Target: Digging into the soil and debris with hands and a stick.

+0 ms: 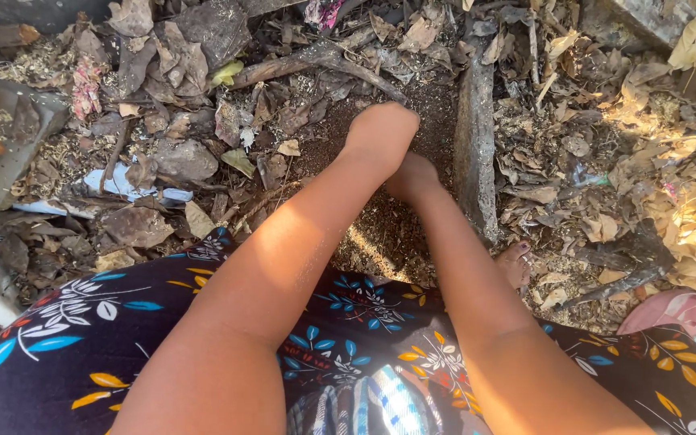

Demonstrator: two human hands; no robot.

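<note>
- Nearest to me, along the bottom of the frame, I see a dark dress [82,338] printed with blue, orange and white leaves, spread over the knees.
- At the bottom centre a bit of blue-and-white checked cloth [380,407] shows between the two forearms.
- At the lower right edge there is a pink thing [690,314]; I cannot tell what it is.
- Just right of centre, toes of a bare foot [515,262] rest on the litter beside the right forearm.
- Both arms reach up the middle of the frame to a patch of dark, crumbly soil [380,234].
- My left hand [380,133] is bent down at the wrist with its fingers in the soil, upper centre; the fingers are hidden, so I cannot tell whether they are closed on anything.
- My right hand [412,177] sits just below and right of it, touching it, fingers also down in the soil and out of sight; its grip I cannot tell either.
- Right of the hands a dark upright slab of wood or stone [475,153] edges the soil patch.
- Left of the soil lie dry brown leaves, a grey stone [183,159] and a scrap of pale blue plastic [122,184].
- Farthest, a dark stick [308,63] lies across the top centre, with more dry leaves [686,209] in sunlight to the right.
</note>
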